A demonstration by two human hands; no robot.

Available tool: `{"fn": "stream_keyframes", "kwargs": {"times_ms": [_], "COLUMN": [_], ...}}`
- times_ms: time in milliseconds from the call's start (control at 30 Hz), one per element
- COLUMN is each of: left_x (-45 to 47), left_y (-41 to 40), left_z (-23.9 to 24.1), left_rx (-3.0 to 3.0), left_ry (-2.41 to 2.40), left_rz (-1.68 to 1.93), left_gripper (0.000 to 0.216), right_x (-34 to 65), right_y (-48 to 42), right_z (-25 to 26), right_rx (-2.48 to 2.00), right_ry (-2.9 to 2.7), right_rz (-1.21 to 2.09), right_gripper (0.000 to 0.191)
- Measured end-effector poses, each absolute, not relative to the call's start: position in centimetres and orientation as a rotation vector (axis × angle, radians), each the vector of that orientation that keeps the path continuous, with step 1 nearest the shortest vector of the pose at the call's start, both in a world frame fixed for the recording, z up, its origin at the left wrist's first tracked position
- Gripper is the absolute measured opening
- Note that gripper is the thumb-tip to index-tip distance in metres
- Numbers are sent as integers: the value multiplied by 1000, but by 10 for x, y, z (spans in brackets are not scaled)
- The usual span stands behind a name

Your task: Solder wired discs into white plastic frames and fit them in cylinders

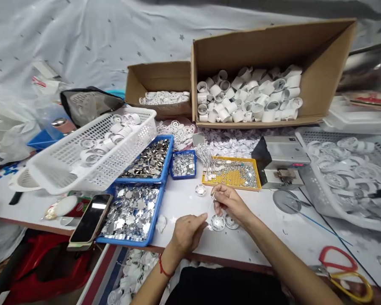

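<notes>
My right hand (pixel 229 202) is closed in a pinch above the white table, its fingertips on a thin white wire (pixel 212 205). The wire slants down toward my left hand (pixel 188 233), whose fingers are curled with the thumb stretched along the top. Whether the left fingers grip the wire's end is too small to make out. Just below my right fingers lie two round white plastic parts, one round part (pixel 217 223) and a second round part (pixel 231 222), side by side. Another small round part (pixel 200 190) rests farther back.
Blue trays (pixel 160 207) of silvery pieces and a phone (pixel 90 220) lie left. Behind are a yellow tray (pixel 259 180), a wire bundle (pixel 204 156) and a cardboard box (pixel 333 76) of white cylinders. A grey machine (pixel 281 152), white basket (pixel 317 199) and scissors (pixel 339 258) stand right.
</notes>
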State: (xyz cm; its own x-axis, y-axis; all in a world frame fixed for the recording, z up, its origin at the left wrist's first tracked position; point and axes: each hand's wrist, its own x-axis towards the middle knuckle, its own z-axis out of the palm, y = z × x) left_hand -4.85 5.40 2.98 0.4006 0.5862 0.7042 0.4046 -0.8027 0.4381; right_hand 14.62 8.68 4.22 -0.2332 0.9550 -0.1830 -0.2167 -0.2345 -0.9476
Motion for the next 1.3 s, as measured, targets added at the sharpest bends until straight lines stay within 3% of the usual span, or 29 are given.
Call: {"fn": "stream_keyframes", "kwargs": {"times_ms": [233,400,567,767,1300], "left_x": [-24,-18,0,-1,0], "left_y": [20,34,50,43,39], "left_z": [-4,-18,-12,11,16], "left_rx": [1901,2165,2276,2291,2153], "left_ry": [1055,1263,1196,1144,1050], "left_rz": [693,590,446,586,798], "left_gripper": [61,89,45,54,43], "right_x": [183,198,202,195,196], "right_y": [32,15,11,6,13], "right_z": [21,13,35,53,49], "right_rx": [-1286,-1387,-1399,-1351,-1465], "right_ry": [-773,-666,-700,-864,-810], "right_rz": [1507,1216,1069,1114,1011], "right_gripper": [41,36,32,29,30]}}
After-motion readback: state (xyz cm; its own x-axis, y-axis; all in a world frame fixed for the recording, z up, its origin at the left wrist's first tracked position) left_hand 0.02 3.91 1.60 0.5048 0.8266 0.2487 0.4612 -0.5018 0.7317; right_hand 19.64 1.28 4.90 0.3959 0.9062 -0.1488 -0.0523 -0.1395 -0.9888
